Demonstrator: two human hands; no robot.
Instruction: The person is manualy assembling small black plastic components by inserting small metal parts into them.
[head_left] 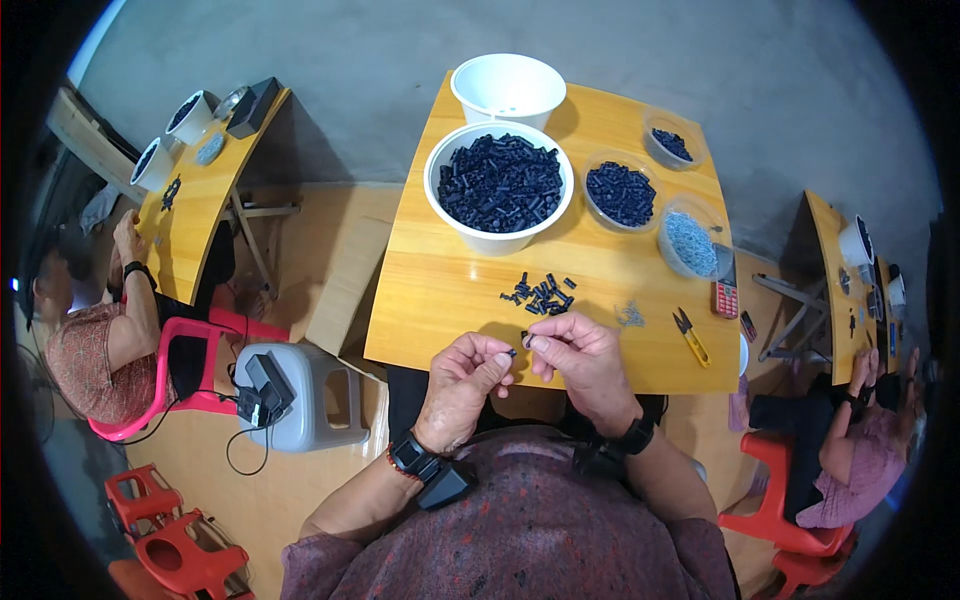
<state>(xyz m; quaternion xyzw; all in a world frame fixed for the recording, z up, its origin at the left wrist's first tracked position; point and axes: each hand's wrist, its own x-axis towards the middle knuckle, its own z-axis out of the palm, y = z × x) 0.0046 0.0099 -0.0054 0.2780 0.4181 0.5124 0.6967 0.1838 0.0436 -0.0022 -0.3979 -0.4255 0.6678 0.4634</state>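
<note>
My left hand [462,378] pinches a tiny dark piece [512,352] between thumb and fingertips; its exact kind is too small to tell. Close beside it, my right hand [583,362] grips a small black cylindrical piece [526,340] at its fingertips. Both hands are over the near edge of the wooden table [440,300]. Just beyond them lies a loose pile of short black cylindrical pieces [545,297]. To the right of that pile, thin silvery bits [629,315] are scattered on the wood.
A white tub [497,243] full of black pieces stands ahead, with another white tub [508,75] behind. Clear bowls hold dark parts [622,194] and pale blue-grey bits [690,242]. Yellow-handled snips [692,338] and a red phone [726,297] lie right. People sit at side tables.
</note>
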